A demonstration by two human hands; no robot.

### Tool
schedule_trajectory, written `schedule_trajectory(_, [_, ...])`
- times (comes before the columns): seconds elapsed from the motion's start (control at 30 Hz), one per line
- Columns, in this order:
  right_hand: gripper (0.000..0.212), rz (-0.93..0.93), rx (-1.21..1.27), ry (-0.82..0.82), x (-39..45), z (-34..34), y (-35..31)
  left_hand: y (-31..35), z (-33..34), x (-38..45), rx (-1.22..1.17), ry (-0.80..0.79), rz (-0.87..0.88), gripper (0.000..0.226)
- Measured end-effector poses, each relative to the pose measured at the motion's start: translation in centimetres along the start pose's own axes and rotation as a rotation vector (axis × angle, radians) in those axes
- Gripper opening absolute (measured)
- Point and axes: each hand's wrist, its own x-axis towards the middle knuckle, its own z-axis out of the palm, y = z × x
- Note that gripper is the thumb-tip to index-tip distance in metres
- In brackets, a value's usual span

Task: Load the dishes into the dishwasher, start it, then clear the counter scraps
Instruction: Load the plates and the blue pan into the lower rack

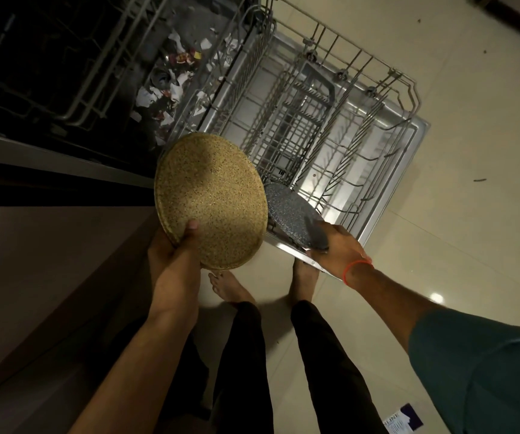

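Your left hand (175, 245) grips the near rim of a round, tan, speckled plate (210, 200), thumb pressed flat on its upper face and fingers curled underneath, holding it tilted above the corner where the dark counter front meets the open dishwasher. Your right hand (335, 245) is closed around the near edge of a round, grey, speckled plate (286, 208), which sits at the near corner of the pulled-out grey wire lower rack (330, 126); whether the plate already rests between the rack's tines you cannot tell, since the tan plate hides its left side. A thin orange band (357, 267) circles your right wrist, and a dark teal sleeve (484, 371) covers that arm further up. The rack stands on the lowered stainless dishwasher door (409, 158), with an upright grey wire cutlery basket (302, 126) in its middle. Past the rack, on the floor of the dark dishwasher tub, lie torn white and red paper scraps (174, 76), partly beneath the wire upper rack (105, 67). Your bare feet (230, 289) stand on the glossy cream tiled floor (471, 230) just beside the door's near edge, and a small white and navy printed card (404, 422) lies on the tiles near your right leg.
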Motion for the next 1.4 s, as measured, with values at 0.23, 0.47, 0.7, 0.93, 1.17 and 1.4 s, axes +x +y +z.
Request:
schedule_trajectory(0.23, [0.083, -0.001, -0.074, 0.007, -0.4, 1.4, 0.3, -0.5, 0.5, -0.8, -0.002, 0.022, -0.015, 0.013])
schedule_trajectory(0.47, [0.070, 0.034, 0.431, 0.100, -1.8, -1.9, -0.6, 0.8, 1.1, -1.5, -0.007, -0.009, -0.005, 0.018])
schedule_trajectory(0.7, [0.071, -0.107, 1.020, -0.046, -1.9, -12.9, -2.9, 3.0, 3.6, -0.1, -0.013, -0.123, -0.055, 0.029])
schedule_trajectory(0.93, [0.055, -0.257, 0.996, -0.292, 0.4, -20.1, -4.9, 4.9, 7.2, 1.6, -0.119, -0.444, -0.055, 0.023])
schedule_trajectory(1.17, [0.050, -0.319, 1.019, -0.348, 0.7, -21.8, -3.7, 5.4, 8.2, 3.3, 0.016, -0.369, 0.008, 0.059])
schedule_trajectory(1.4, [0.016, -0.189, 0.566, 0.252, 1.3, -17.9, -2.6, 3.3, 8.9, 3.5, 0.099, -0.259, -0.067, 0.047])
